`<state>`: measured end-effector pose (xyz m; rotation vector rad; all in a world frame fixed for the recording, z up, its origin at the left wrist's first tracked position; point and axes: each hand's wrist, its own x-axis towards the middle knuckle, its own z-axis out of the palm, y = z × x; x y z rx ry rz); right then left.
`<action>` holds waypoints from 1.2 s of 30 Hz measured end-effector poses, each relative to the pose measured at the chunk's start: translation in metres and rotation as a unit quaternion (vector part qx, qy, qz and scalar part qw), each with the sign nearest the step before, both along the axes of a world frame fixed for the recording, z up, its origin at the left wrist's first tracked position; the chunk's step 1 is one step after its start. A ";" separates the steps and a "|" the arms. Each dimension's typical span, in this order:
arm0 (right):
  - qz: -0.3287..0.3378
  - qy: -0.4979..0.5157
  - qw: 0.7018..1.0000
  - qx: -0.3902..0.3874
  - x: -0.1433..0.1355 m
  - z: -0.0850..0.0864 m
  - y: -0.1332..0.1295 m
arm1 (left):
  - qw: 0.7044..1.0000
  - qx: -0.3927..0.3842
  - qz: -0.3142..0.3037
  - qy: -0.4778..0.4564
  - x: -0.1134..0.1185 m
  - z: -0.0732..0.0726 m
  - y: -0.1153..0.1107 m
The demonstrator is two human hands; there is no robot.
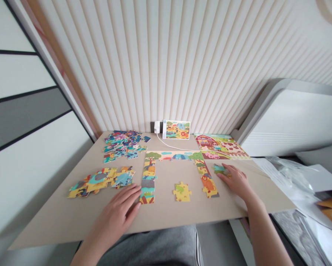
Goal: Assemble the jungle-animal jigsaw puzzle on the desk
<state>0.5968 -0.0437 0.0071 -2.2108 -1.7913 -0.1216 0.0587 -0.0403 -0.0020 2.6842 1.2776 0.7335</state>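
Observation:
A partly joined puzzle border [148, 183] forms a left side, a top edge and a right side on the table. My left hand [124, 207] lies flat beside its lower left corner, fingers stretched out, holding nothing. To the right of the border, my right hand [234, 179] has its thumb and fingers on a green and blue puzzle piece [219, 169]. One yellow piece with a green figure [182, 192] lies between the two sides, apart from them. A pile of yellow and blue pieces [99, 181] is left of my left hand.
A heap of dark, purple and teal pieces [121, 142] sits at the back left. A picture card [176, 130] leans at the wall beside a white plug [157, 127] with a cable. A farm puzzle [219, 146] lies back right. The table's front edge [182, 224] is near my lap.

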 end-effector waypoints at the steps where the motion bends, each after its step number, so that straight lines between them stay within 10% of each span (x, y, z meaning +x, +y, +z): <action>1: -0.001 -0.024 1.000 0.001 -0.001 0.000 0.000 | 1.000 -0.002 -0.001 0.001 0.000 0.000 0.000; 10: -0.009 -0.153 0.984 0.087 -0.029 0.022 -0.009 | 1.000 -0.027 0.001 0.001 0.003 0.009 -0.003; 17: 0.285 -0.063 0.955 0.054 -0.183 0.057 -0.024 | 1.000 -0.024 0.005 0.006 0.004 0.007 -0.004; 21: 0.343 -0.017 0.939 0.032 -0.244 0.052 -0.020 | 1.000 -0.016 0.001 0.013 0.004 0.008 -0.006; 36: 0.336 0.003 0.942 -0.003 -0.222 0.046 -0.022 | 0.995 0.004 -0.085 0.048 0.017 0.037 -0.009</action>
